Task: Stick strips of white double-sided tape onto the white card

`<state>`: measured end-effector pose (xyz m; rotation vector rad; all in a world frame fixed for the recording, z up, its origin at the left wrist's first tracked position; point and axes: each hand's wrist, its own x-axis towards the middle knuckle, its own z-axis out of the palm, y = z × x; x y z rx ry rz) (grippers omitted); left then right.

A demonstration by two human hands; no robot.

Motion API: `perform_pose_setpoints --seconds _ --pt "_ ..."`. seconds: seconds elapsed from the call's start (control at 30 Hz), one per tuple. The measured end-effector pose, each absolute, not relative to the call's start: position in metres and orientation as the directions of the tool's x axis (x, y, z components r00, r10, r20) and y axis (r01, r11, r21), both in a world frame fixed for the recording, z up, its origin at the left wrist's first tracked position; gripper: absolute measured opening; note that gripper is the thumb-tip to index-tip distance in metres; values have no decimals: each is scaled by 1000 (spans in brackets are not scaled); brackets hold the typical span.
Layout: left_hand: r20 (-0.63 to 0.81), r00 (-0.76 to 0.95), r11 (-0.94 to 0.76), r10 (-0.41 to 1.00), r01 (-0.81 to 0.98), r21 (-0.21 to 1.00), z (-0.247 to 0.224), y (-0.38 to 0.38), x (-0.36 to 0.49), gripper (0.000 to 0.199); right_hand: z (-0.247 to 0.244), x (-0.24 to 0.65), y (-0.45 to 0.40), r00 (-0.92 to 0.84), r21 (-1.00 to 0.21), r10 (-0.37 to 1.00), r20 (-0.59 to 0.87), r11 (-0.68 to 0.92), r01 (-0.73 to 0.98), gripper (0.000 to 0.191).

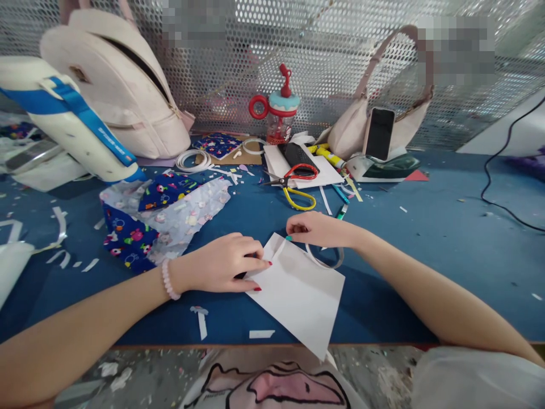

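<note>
A white sheet of paper (302, 284) lies slanted at the table's front edge, one corner jutting over it. My left hand (225, 264) rests on its left side, thumb and forefinger spread and pressing on the sheet. Something small and dark shows under that palm; I cannot make out what. At the sheet's far corner my right hand (315, 228) is closed in a pinch on a narrow white tape strip (279, 249) that runs along the edge toward my left forefinger. A loop of white tape (334, 264) sits below the right hand, partly hidden.
Patterned blue fabric (166, 218) lies left. Beyond the sheet are scissors (293, 184), a cutter (342, 212) and a dark phone (298, 156). A cup (281, 111), a backpack (114, 85), a large bottle (72, 125) and a handbag (353, 125) stand behind. Paper scraps (261, 334) are scattered about.
</note>
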<state>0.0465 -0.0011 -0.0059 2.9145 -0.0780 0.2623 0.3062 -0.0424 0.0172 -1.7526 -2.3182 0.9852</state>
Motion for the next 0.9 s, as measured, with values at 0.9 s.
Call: perform_pose_setpoints --seconds 0.9 --pt "129 991 -917 36 -19 397 -14 1 52 45 17 301 -37 -273 -518 900 -340 63 853 13"
